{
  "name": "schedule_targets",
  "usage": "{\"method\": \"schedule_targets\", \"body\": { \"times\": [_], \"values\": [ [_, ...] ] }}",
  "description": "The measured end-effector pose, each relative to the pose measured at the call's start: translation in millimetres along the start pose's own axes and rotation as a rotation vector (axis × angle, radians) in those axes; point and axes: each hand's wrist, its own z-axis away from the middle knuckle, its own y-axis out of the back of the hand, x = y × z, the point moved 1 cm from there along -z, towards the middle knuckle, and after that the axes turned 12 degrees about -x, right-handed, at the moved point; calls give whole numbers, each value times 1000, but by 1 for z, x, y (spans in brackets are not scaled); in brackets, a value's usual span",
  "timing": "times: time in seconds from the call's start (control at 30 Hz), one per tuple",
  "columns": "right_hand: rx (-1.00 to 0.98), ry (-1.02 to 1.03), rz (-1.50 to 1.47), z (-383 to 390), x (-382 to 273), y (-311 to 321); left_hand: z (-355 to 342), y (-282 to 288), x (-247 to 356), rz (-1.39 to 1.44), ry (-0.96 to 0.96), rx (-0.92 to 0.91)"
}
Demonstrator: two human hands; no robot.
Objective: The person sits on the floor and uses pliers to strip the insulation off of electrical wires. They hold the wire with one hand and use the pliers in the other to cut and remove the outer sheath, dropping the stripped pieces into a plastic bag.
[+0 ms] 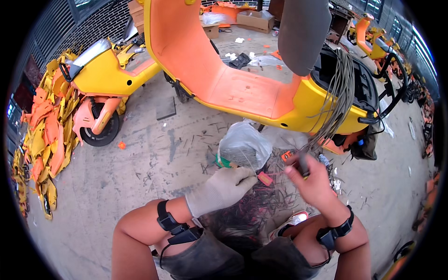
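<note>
My left hand, in a pale grey work glove, is closed in a pinch; a thin pale strand rises from its fingertips. Just beyond those fingertips shows a small pinkish-red block; whether the hand touches it, I cannot tell. My bare right hand is curled round a dark-handled tool, blurred by motion, with a bit of yellow on it. Above that hand, a bundle of thin grey wires hangs over the rear of a yellow and orange scooter body. A clear plastic bag lies ahead of my hands.
Short dark scraps litter the floor between my feet. To the left stands another scooter's front wheel, beside a heap of yellow and orange panels. A cardboard box sits at the back. More scooters are at far right.
</note>
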Motion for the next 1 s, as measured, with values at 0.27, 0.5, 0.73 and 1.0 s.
{"method": "schedule_targets", "body": {
  "times": [0.27,0.5,0.73,1.0],
  "values": [
    [-239,439,426,-3,11,-19,-1,-11,8,-159,-179,-29],
    [-237,336,331,-7,7,-29,1,-10,2,-248,-179,-118],
    [-210,185,173,-13,10,-32,1,-10,-5,-246,-259,6],
    [-295,136,119,-11,7,-25,7,-4,-17,-320,-382,-5]
  ]
}}
